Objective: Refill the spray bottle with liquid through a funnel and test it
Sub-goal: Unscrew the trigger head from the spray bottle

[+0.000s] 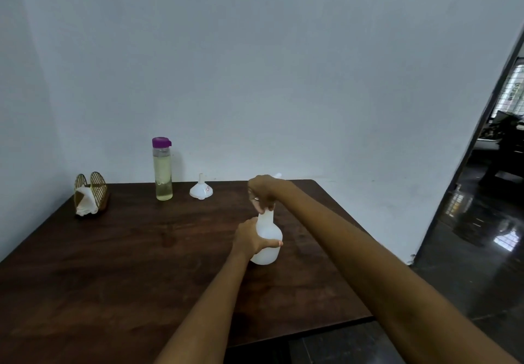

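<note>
Gripping the spray bottle [266,239] round its belly, our left hand [249,239] steadies it upright on the table [113,264]. Directly above, our right hand [262,192] curls its fingers [259,205] round the spray head, hiding it. Funnel [201,189] and liquid bottle [162,169] stand well apart, far left.

spray head: almost wholly hidden under the curled right hand [262,192], only a white tip showing just behind it | spray bottle [268,239]: near side covered by the left hand [251,240] | funnel [201,189] beyond the hands: small red label unreadable | both forearms cut by the bottom edge
</note>
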{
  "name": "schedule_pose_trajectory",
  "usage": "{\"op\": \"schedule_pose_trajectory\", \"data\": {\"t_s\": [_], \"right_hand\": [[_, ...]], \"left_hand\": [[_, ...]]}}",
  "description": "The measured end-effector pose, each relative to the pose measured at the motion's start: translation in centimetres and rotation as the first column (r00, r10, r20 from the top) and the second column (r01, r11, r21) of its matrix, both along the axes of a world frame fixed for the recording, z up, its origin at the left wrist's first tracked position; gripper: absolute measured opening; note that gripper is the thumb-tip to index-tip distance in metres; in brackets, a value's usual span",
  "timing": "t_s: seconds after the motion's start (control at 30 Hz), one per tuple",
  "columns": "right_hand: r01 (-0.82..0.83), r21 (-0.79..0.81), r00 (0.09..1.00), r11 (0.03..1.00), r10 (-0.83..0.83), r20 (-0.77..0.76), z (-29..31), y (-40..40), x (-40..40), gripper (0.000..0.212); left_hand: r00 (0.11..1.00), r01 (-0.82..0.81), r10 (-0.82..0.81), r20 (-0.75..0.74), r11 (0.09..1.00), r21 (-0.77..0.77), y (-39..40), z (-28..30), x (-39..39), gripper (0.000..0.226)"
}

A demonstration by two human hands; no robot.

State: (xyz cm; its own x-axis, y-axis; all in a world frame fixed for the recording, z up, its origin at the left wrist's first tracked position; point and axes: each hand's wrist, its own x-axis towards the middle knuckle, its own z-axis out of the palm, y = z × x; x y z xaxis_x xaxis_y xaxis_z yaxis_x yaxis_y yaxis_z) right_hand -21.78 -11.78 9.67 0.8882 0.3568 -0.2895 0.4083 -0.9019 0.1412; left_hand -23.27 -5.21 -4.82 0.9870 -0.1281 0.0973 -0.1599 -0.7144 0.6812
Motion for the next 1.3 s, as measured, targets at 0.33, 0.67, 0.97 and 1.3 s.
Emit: {"op": "schedule_pose_trajectory", "data": {"t_s": [0.33,0.67,0.97,1.3], "right_hand": [[-0.316,0.631,0.440,0.709,-0.479,0.759,-6.3,-2.6,-3.2,0.028],[-0.100,0.962,0.683,0.255,-0.686,0.252,-12.7,-2.3,-3.5,0.043],[-0.166,0.977,0.731,0.135,-0.648,0.214,-12.0,-2.0,-2.9,0.019],[-0.105,0.993,0.754,0.045,-0.648,0.110,-12.3,-2.9,-1.9,0.042]], "left_hand": [[0.999,0.011,-0.009,-0.043,0.999,0.038,-0.3,1.1,-0.8,0.078],[0.999,-0.005,0.009,-0.038,0.996,0.088,-0.7,1.8,-1.2,0.060],[0.997,-0.012,0.017,-0.069,0.998,0.063,-0.6,2.2,-1.6,0.060],[0.995,-0.006,0.016,-0.099,0.995,0.101,-0.8,2.6,-2.1,0.071]]}}
